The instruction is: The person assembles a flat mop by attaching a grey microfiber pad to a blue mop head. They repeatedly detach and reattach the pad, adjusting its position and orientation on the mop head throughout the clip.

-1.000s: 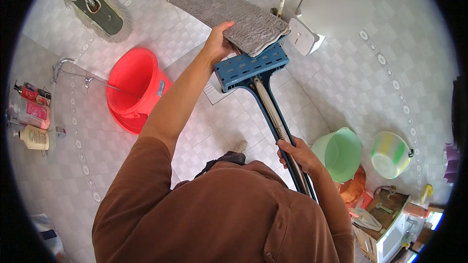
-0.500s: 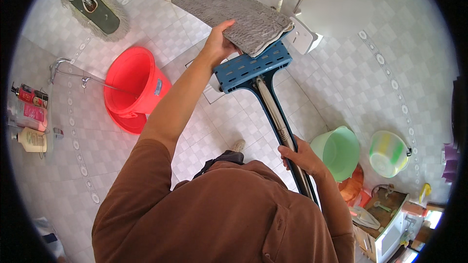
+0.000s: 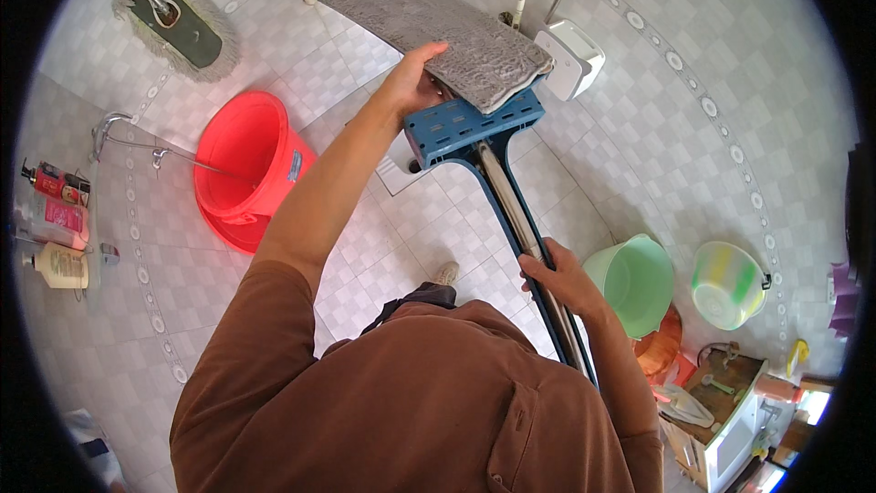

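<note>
Head view: the left hand [image 3: 415,82], at about 12 o'clock, is curled on the near edge of the grey mop pad [image 3: 438,32], which lies across the blue mop head [image 3: 470,123]. The right hand [image 3: 557,278], at 4 o'clock, is closed round the mop handle [image 3: 511,210]. To seat the pad well, I judge it best to hold the handle steady and keep the pad square over the plate. A red bucket [image 3: 246,151] stands at 9 o'clock.

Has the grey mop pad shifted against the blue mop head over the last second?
Yes. The grey mop pad now overhangs further left of the blue mop head; the left hand grips its edge, the right hand the handle.
</note>
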The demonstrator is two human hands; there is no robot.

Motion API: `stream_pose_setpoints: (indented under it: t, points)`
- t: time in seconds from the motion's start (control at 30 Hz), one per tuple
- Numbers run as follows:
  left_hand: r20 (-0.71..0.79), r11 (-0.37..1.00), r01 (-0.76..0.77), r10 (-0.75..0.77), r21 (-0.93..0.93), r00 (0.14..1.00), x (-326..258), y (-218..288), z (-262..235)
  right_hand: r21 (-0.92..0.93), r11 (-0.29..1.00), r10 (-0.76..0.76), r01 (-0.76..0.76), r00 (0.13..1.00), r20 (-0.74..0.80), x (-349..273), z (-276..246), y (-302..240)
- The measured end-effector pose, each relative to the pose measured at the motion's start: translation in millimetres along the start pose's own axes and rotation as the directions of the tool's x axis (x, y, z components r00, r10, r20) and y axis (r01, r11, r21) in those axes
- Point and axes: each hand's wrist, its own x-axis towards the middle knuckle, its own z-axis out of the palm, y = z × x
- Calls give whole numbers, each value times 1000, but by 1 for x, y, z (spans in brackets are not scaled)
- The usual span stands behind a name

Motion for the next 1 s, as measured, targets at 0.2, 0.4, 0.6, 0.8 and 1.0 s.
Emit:
stream_pose_setpoints:
  t: [0.2,0.4,0.6,0.8,1.0]
  points:
    - [-32,999,42,-41,16,999,4,-13,1,-209,964,-219,165,937,-274,23,12,-9]
    - [-76,977,61,-46,204,996,-5,-25,20,-473,814,-543,338,731,-412,58,35,-24]
    - [-107,964,96,-72,247,992,-5,-28,21,-494,846,-424,203,816,-392,69,35,-26]
    - [8,971,45,-48,234,999,-7,-25,17,-353,914,-338,202,859,-384,56,32,-32]
    - [56,975,41,-54,218,997,-10,-20,22,247,929,-255,277,960,-119,46,16,-7]
